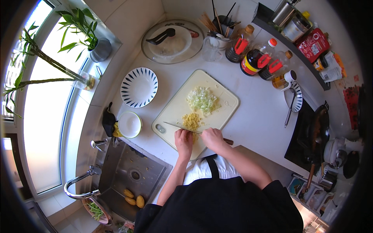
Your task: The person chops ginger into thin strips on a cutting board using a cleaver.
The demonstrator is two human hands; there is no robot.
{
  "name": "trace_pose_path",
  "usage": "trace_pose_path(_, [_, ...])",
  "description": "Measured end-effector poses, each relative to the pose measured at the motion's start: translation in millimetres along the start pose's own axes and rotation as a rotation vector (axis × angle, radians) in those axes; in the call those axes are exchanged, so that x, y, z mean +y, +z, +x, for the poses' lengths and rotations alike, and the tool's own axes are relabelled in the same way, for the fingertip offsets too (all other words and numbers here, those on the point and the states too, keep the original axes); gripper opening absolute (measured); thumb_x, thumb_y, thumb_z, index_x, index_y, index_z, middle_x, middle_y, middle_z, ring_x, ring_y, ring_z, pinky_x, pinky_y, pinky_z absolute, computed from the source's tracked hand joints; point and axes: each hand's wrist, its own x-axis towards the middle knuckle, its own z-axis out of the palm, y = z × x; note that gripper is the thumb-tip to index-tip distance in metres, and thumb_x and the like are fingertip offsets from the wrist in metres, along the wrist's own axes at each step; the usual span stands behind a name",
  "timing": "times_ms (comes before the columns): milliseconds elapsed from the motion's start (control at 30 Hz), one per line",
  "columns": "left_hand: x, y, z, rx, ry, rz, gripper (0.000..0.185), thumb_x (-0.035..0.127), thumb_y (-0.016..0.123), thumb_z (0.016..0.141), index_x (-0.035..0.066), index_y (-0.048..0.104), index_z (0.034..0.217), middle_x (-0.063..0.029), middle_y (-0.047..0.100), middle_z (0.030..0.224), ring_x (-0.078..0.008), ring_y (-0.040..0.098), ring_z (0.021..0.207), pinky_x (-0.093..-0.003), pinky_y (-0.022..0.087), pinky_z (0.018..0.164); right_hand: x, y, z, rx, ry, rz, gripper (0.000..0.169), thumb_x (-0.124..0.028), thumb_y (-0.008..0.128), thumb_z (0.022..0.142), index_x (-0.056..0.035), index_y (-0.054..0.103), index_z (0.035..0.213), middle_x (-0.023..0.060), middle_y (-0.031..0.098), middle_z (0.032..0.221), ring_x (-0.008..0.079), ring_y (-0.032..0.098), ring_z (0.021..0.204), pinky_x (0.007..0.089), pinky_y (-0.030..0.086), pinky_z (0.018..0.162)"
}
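Note:
My right hand (214,138) grips a kitchen knife (177,125), its blade lying across the cutting board and its brown handle end showing past my wrist. Close against the blade's near side, my left hand (184,142) has its fingers curled down; whether they pinch anything is hidden. Finely chopped yellow food (191,121), perhaps ginger, is heaped just beyond the blade, with more bits on the near side between my hands. Farther up the cream cutting board (174,116) sits a pile of chopped pale-green scallion or leek (203,100).
Left of the board are a patterned plate (139,87) and a white bowl (129,124). The sink (122,166) holds several potatoes (135,199). A glass lid (145,55) lies behind. Sauce bottles (252,62) stand back right, near the cooktop (297,145) with a wok (319,134).

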Motion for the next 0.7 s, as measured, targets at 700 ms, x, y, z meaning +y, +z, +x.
trace_pose_path(700, [5.2,11.1,4.4,0.014,0.021,0.084,0.036,0.003,0.072,0.07,0.003,0.057,0.103,-0.0155,0.055,0.108,-0.0357,0.051,0.103,-0.0433,0.042,0.09,9.9,-16.4,9.6,0.105,0.025,0.107,0.033,-0.028,0.064,0.087,0.0006,0.069,0.071,0.0222,0.064,0.065,0.0396,0.066,0.063,0.0465,0.053,0.06])
